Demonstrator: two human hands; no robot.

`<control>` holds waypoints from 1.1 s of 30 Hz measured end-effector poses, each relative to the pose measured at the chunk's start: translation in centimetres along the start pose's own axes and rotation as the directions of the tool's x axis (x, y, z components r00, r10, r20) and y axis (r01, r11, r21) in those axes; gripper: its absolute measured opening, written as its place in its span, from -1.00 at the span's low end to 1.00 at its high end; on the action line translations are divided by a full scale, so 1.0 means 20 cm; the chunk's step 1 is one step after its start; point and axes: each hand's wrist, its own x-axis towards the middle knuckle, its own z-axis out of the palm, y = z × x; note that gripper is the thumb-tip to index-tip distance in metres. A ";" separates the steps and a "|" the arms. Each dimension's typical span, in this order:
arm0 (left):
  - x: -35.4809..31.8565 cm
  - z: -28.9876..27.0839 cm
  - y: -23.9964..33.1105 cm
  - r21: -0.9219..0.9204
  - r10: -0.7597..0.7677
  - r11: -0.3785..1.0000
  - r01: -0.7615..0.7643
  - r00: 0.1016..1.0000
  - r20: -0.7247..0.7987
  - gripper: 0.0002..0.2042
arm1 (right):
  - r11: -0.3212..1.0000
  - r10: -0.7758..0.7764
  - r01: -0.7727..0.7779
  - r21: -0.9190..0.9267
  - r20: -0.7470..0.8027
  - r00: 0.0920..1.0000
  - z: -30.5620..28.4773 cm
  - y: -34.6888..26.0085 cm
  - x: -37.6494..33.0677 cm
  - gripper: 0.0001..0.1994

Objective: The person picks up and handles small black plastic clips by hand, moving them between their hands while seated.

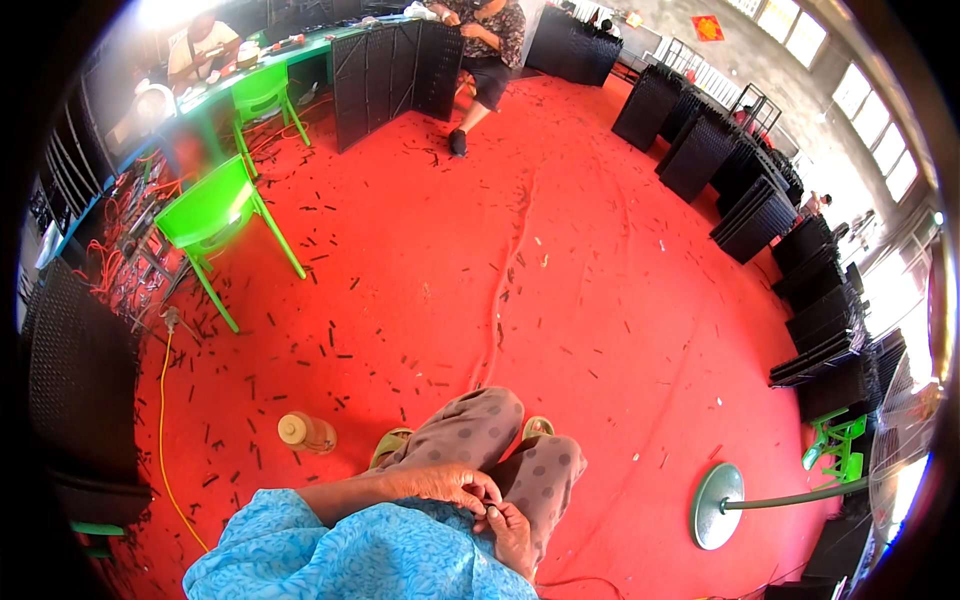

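Note:
My left hand reaches across my lap from the left, its fingers curled and pinched together. Close against its fingertips is my right hand, bent with thumb and fingers closed. Between the two sets of fingertips shows a small dark piece, mostly hidden and too small to name. Both hands rest low over my patterned trousers, just in front of my blue shirt.
Dark strips lie scattered over the red floor. A capped bottle stands left of my feet, beyond it a yellow cord and green chairs. Black panels line the right. A fan base stands lower right. Another person sits ahead.

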 end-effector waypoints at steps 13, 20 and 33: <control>-0.03 0.04 0.04 0.024 0.098 0.995 -0.097 0.994 -0.039 -0.78 | 0.978 0.108 -0.128 0.162 0.127 0.986 -0.01 -0.02 -0.01 -0.76; -0.02 0.03 -0.02 0.273 0.249 0.938 -0.213 0.963 -0.104 -0.79 | 0.986 0.125 -0.136 0.095 0.108 0.986 -0.01 -0.01 0.01 -0.75; -0.04 0.05 0.02 0.243 0.310 0.928 -0.281 0.946 -0.090 -0.75 | 0.974 0.071 -0.087 0.209 0.081 0.994 0.02 -0.02 0.00 -0.77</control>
